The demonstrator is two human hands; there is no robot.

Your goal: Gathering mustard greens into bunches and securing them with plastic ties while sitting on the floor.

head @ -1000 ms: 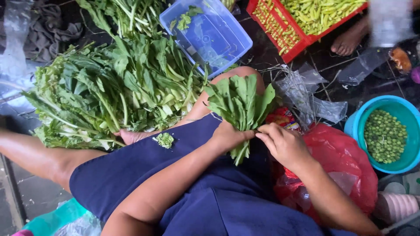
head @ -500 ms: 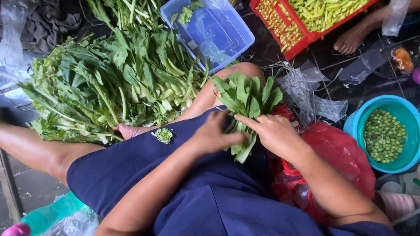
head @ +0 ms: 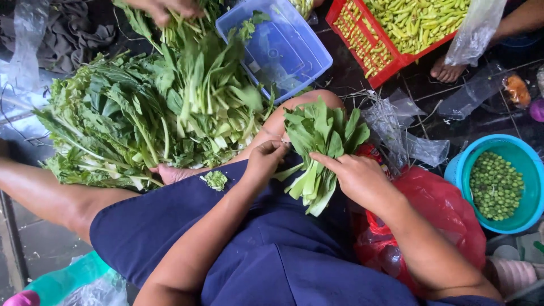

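Observation:
A small bunch of leafy greens (head: 318, 148) lies over my lap, leaves pointing away from me and pale stems toward me. My right hand (head: 356, 177) rests on the bunch's right side and grips it. My left hand (head: 265, 160) pinches at the bunch's left edge, fingertips on a leaf near my raised knee. A big heap of the same greens (head: 148, 116) sits on the floor to the left. A green scrap (head: 215, 180) lies on my blue skirt.
A blue plastic box (head: 279, 46) stands beyond the knee. A red crate of green chillies (head: 409, 25) is at the top right. A teal bowl of peas (head: 498, 184) and a red plastic bag (head: 433, 221) lie right. Another person's hand (head: 164, 8) reaches into the heap at top.
My left hand has slid from the stems up to the bunch's left edge. My right hand has moved onto the bunch and holds it. Another person's hand has appeared over the heap.

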